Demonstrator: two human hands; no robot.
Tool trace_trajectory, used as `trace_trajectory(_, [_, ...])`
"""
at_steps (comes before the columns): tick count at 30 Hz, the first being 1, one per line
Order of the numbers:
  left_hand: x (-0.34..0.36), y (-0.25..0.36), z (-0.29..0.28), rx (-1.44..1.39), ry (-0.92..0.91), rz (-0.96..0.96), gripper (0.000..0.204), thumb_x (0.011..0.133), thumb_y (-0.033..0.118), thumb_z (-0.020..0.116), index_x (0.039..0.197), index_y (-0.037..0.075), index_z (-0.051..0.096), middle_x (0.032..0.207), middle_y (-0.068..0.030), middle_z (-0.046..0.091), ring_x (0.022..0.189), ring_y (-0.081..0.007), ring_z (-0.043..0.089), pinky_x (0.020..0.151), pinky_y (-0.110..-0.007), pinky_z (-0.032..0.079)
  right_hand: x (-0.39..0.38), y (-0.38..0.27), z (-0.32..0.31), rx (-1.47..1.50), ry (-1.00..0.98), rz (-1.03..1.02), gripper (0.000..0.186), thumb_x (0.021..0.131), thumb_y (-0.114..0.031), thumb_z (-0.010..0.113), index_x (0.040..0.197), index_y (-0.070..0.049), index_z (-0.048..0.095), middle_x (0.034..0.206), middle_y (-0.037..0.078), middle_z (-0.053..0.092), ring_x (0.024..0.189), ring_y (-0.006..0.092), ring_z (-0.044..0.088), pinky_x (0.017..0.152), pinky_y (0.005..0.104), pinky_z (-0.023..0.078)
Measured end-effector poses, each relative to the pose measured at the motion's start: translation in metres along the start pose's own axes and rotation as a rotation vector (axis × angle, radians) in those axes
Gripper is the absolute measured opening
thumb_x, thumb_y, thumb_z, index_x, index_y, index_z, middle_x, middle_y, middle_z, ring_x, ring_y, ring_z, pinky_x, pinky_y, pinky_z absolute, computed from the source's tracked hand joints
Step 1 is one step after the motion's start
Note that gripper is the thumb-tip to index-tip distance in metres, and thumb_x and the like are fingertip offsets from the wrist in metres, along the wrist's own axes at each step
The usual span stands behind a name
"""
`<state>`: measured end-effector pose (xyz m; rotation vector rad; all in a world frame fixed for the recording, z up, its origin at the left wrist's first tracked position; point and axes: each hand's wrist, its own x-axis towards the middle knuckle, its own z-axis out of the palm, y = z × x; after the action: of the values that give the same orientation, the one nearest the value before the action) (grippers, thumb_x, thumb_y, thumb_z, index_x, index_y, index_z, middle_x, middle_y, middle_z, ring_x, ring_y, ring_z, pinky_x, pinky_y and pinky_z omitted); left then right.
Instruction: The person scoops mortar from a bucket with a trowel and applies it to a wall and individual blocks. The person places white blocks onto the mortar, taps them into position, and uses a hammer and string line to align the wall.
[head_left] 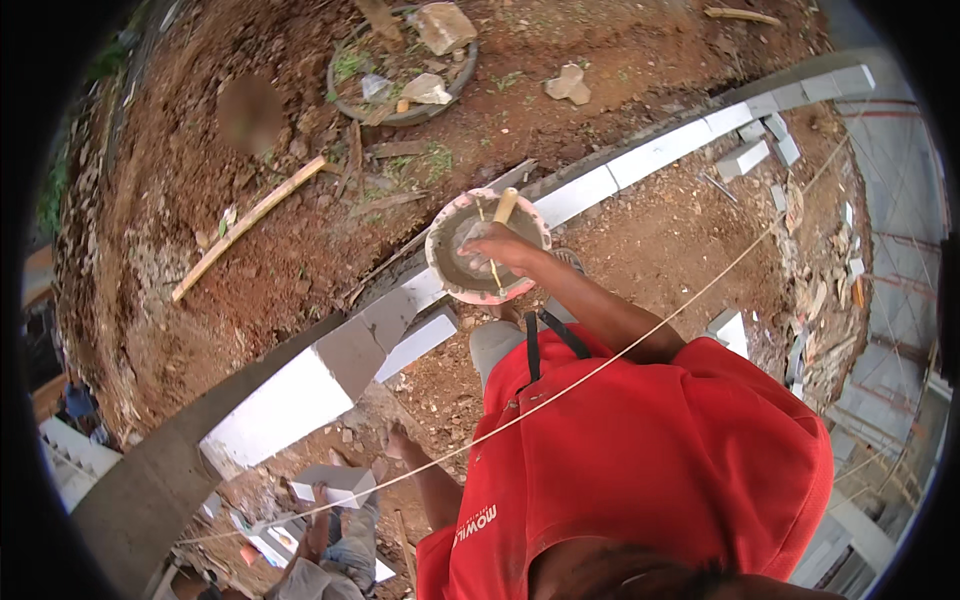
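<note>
A round pinkish bucket [436, 262] with grey wet mortar inside sits over the line of the low block wall. My right hand [492, 247] is at the middle of the bucket, closed where the thin bucket handle [497, 275] passes under it. Beside that hand a tool's wooden handle [507, 205] sticks up; its lower end is hidden, and grey lumps lie by the fingers. My left hand [398, 442] hangs low near the end of a pale block [418, 345]; its fingers are too small to read.
White blocks [585, 195] form a long curved wall. A taut string [590, 372] crosses over me. At lower left a co-worker's hand [319, 494] rests on a grey block [340, 482]. Beyond the wall are a timber strip [250, 228], a stone [442, 28] and a round tub [335, 85].
</note>
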<state>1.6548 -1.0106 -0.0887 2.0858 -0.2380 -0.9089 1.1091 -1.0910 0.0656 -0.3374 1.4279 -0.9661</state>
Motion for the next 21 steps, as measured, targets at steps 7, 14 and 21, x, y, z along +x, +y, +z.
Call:
trace_trajectory(7, [-0.091,-0.089,0.12,0.617,-0.783,-0.168,0.039,0.087,0.004,0.073,0.123,-0.004,0.062,0.106,-0.0151,0.074,0.084,-0.026,0.073,0.07,-0.037,0.057,-0.014,-0.004,0.011,-0.127,0.04,0.023,0.031,0.092,-0.023,0.07,0.106,0.005,0.07,0.094,0.016,0.073,0.081,0.0241,0.072,0.071,0.037,0.059])
trace_trajectory(14, [-0.147,-0.014,0.202,0.414,-1.043,-0.125,0.039,0.094,0.007,0.072,0.129,-0.004,0.06,0.111,-0.015,0.072,0.092,-0.0301,0.075,0.074,-0.035,0.059,-0.011,0.029,-0.009,-0.131,-0.068,-0.038,0.042,0.088,-0.031,0.073,0.115,0.001,0.069,0.103,0.015,0.072,0.084,0.0233,0.069,0.069,0.0364,0.054])
trace_trajectory(21, [-0.17,-0.012,0.199,0.424,-0.869,-0.163,0.05,0.089,-0.001,0.072,0.137,0.002,0.057,0.12,-0.021,0.071,0.1,-0.0327,0.076,0.079,-0.039,0.059,-0.025,-0.003,-0.032,-0.596,-0.209,-0.062,0.085,0.083,-0.047,0.079,0.142,0.008,0.052,0.131,0.028,0.064,0.123,0.0365,0.063,0.102,0.0426,0.05])
